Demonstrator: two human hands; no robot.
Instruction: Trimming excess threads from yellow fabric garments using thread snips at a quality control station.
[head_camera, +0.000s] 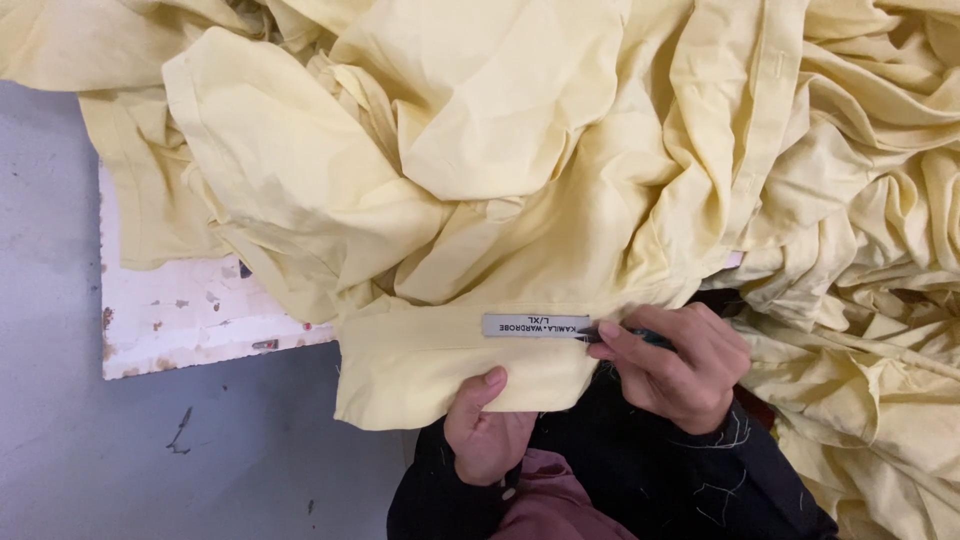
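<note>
The scene is lit brightly and evenly by soft light from above. Only faint shadows are seen in the folds of the yellow cloth (480, 150). No glare is seen. Everything is sharp, near and far.

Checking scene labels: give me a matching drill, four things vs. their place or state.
Things:
1 left hand
2 right hand
3 sewn-in label
4 white board

States:
a chipped, juts from under the cloth
b pinches the yellow garment edge
c lies flat on the yellow collar band
d holds a dark tool at the label's end

Pairs: 1-b, 2-d, 3-c, 4-a
</note>
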